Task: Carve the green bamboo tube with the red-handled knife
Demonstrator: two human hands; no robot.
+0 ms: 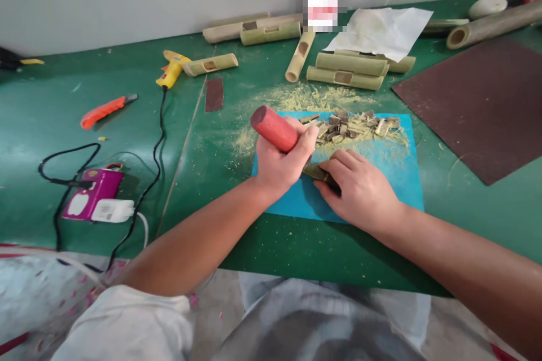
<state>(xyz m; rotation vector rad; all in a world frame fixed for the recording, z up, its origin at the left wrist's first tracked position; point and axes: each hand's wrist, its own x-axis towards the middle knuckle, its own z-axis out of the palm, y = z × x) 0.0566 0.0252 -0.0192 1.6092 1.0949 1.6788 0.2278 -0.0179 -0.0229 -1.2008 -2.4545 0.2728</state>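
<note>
My left hand (279, 161) is closed round the thick red wooden handle (277, 131) of a tool, its working end hidden behind my fingers and pointing down at a bamboo piece. That narrow, dark green bamboo piece (315, 171) is pinned by the fingers of my right hand (362, 189) on a blue mat (292, 203). Both hands are close together, nearly meeting at the bamboo. Just beyond them, a heap of bamboo chips and shavings (345, 127) covers the far part of the mat.
Cut bamboo tubes (351, 76) lie at the back, some under a white sheet (376, 31). To the right is a brown board (478, 107). On the left are a yellow glue gun (173, 67), an orange utility knife (105, 113) and a purple power strip (91, 194) with cables.
</note>
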